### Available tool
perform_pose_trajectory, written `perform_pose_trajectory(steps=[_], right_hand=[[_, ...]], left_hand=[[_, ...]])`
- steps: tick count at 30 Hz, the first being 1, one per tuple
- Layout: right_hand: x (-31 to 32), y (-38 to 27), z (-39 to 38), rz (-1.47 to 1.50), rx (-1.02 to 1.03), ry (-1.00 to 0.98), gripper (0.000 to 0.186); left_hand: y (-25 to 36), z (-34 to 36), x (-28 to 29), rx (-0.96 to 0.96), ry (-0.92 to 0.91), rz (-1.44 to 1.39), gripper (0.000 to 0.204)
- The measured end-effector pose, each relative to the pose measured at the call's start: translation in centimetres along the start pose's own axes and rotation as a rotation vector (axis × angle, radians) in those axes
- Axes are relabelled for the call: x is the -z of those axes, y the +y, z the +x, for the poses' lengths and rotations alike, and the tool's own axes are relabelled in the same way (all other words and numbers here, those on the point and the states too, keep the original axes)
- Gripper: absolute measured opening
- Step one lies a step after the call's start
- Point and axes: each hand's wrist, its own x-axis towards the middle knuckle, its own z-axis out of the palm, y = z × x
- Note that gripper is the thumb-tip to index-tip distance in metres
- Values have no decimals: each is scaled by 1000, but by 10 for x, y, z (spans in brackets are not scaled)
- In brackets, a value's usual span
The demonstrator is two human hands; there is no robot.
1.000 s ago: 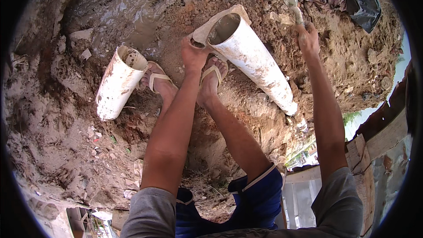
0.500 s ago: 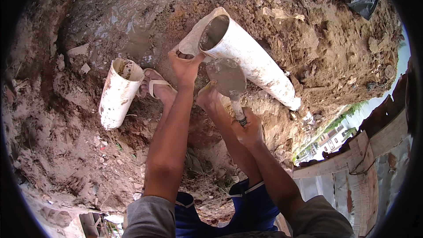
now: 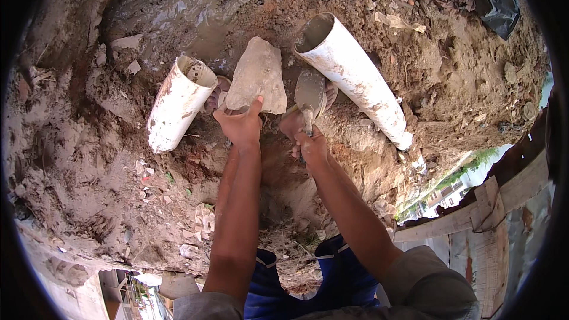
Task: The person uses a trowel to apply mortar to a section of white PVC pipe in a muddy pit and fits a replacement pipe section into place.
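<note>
My left hand [image 3: 242, 127] grips the lower edge of a rough, pale flat stone [image 3: 256, 77], thumb on its face. The stone's broad side is toward me, between two white pipes. My right hand [image 3: 312, 145] is closed round the handle of a trowel [image 3: 310, 92] whose blade is coated in grey wet mortar or mud. The blade is tilted and stands just right of the stone, apart from it. Beyond the trowel leans the long mud-stained pipe [image 3: 358, 83], its open mouth toward the top. A shorter pipe [image 3: 181, 104] stands left of the stone, open at the top.
My sandalled feet are partly hidden behind the stone and trowel. Wet grey mud [image 3: 195, 6] spreads at the far left. Dark plastic scraps [image 3: 498, 9] lie at the far right on the earth bank. A wooden and sheet-metal fence [image 3: 489, 213] stands at the lower right.
My left hand has drawn the stone away from the long pipe's mouth and turned its broad face toward me. The trowel has come closer to my left hand, its blade now tilted more edgewise.
</note>
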Motion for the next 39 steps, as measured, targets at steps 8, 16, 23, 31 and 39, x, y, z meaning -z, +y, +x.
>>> perform_pose_trajectory(steps=[8, 16, 23, 31, 39], right_hand=[[-69, -12, 122, 197, 446, 145, 20], [-78, -12, 131, 38, 540, 157, 16], [-71, -43, 149, -121, 738, 239, 13], [-83, -68, 177, 293, 489, 60, 17], [-82, -42, 182, 121, 557, 64, 18]], left_hand=[[-4, -39, 70, 69, -35, -59, 76], [10, -52, 89, 170, 32, -135, 69], [2, -39, 88, 160, 58, -120, 73], [20, -41, 73, 205, -25, -329, 70], [45, -45, 60, 199, -93, -363, 69]])
